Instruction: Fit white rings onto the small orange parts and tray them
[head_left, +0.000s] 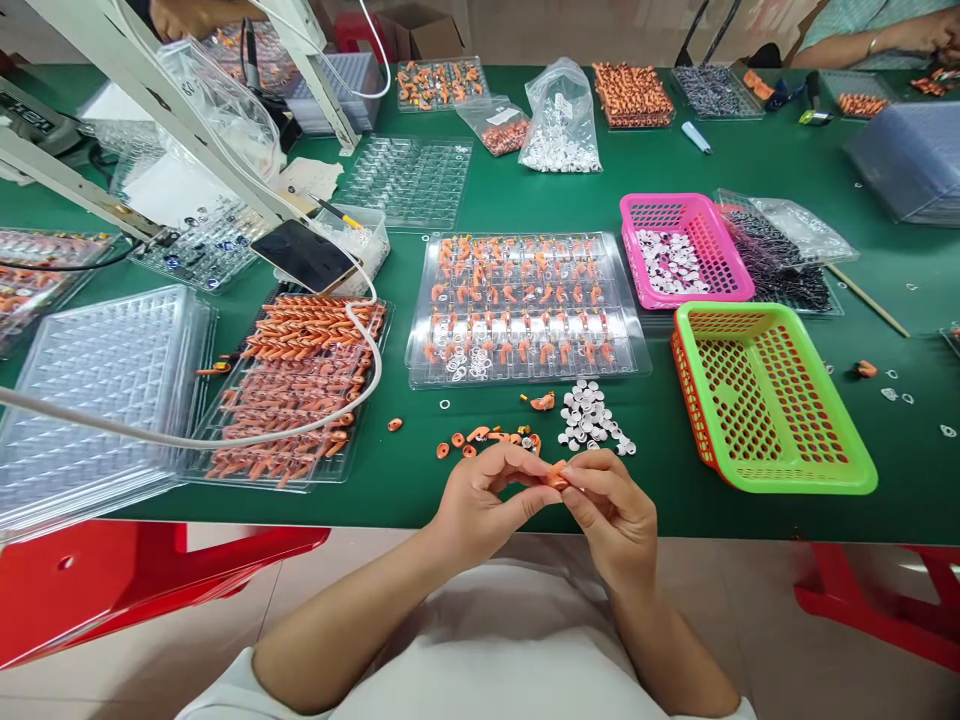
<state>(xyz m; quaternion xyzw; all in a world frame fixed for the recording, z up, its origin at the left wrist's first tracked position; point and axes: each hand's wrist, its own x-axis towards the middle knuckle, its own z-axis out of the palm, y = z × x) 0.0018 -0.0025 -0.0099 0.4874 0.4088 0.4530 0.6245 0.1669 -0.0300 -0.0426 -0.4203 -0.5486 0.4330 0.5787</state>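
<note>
1. One green desk [525, 207] carries everything worked on.
2. Two red stools [112, 580] show below its edge, one at each side.
3. One stack of clear trays [105, 370] lies at the left; its layers are too blurred to count.
4. One clear tray [637, 345] of orange pieces lies in the middle, with loose white rings at its near left corner.
5. Three baskets stand at the right: one green basket [780, 470] nested in one red basket [681, 370], and one pink basket [686, 290] behind, holding white pieces.
6. Two hands, left hand [487, 495] and right hand [615, 515], meet at the near edge, each grip narrow, fingertips pinching one shared piece.
7. One dark phone [306, 256] lies left of the middle tray.
8. That one orange part [556, 474] sits between both hands' fingertips, mostly covered.
9. Four orange rounds [394, 425] lie left of the hands, one apart from three.
10. One heap of white discs [589, 412], overlapping beyond counting, lies just beyond the right hand.
</note>
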